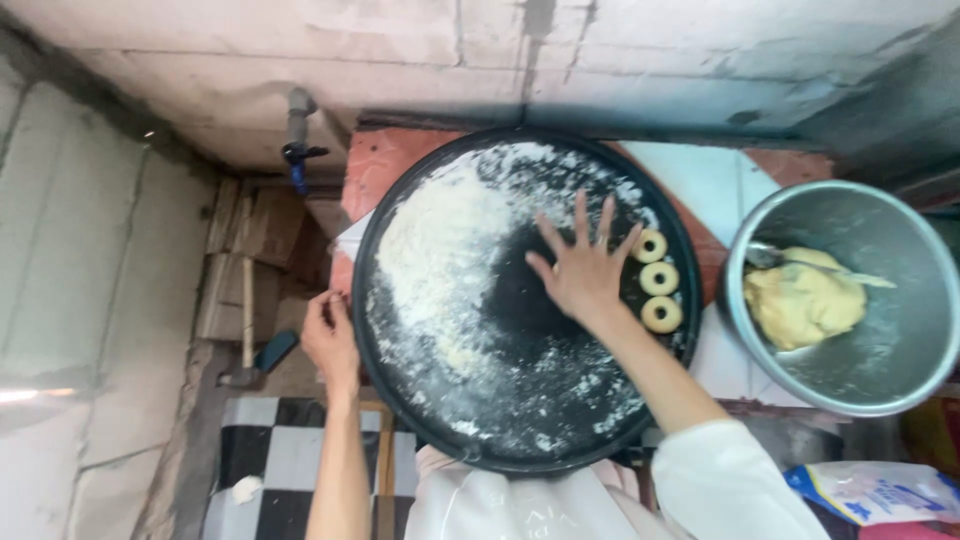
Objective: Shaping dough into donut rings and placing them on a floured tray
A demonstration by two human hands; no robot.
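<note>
Dough rings (659,279), three shaped so far, line the right edge of the floured round black tray (400,390), where the right hand (582,272) presses flat with fingers spread, the left hand (330,338) grips the rim, and more dough (803,298) waits in the steel bowl (905,380).

Steel bowl (905,375) with yellow dough lump (802,302) and spoon (775,257); blue-handled wall tap (298,150); hammer (247,345) on ledge; plastic bag (880,492); black-white checkered floor (285,455).
</note>
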